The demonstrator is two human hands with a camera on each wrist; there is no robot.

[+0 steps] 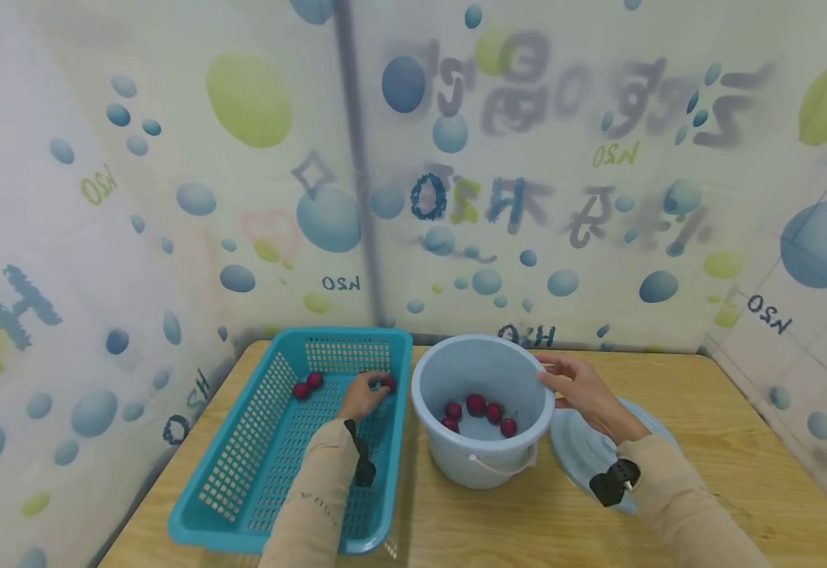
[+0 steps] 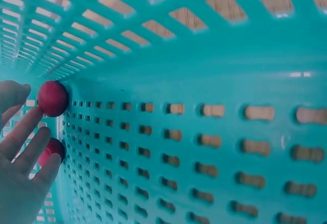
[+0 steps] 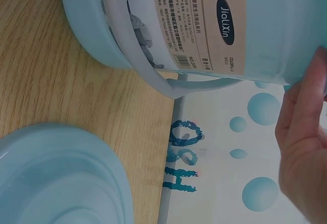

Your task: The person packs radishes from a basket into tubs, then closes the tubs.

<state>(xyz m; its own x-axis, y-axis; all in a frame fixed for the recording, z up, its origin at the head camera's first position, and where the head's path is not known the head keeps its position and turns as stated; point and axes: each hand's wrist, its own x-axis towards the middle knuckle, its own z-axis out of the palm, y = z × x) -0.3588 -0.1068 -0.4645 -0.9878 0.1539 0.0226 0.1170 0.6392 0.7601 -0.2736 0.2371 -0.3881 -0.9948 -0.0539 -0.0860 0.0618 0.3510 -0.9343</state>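
Note:
My left hand [image 1: 364, 397] reaches into a turquoise basket [image 1: 203, 481], thumb and fingertips at a small round dark-red fruit [image 1: 388, 384] by the right wall. In the left wrist view the fingers spread loosely; the fruit [image 2: 52, 99] lies at the fingertips, with a second red fruit [image 2: 52, 150] partly behind them. Two more red fruits [image 1: 301, 390] sit near the basket's far left. My right hand [image 1: 584, 390] holds the right rim of a light-blue bucket [image 1: 456, 461], which stands upright with several red fruits [image 1: 476, 405] at its bottom.
A light-blue round lid [image 1: 577, 450] lies on the wooden table [image 1: 726, 434] right of the bucket, partly under my right forearm. The bucket's pale handle [image 1: 499, 472] hangs at its front. A patterned curtain [image 1: 456, 260] rises behind the table.

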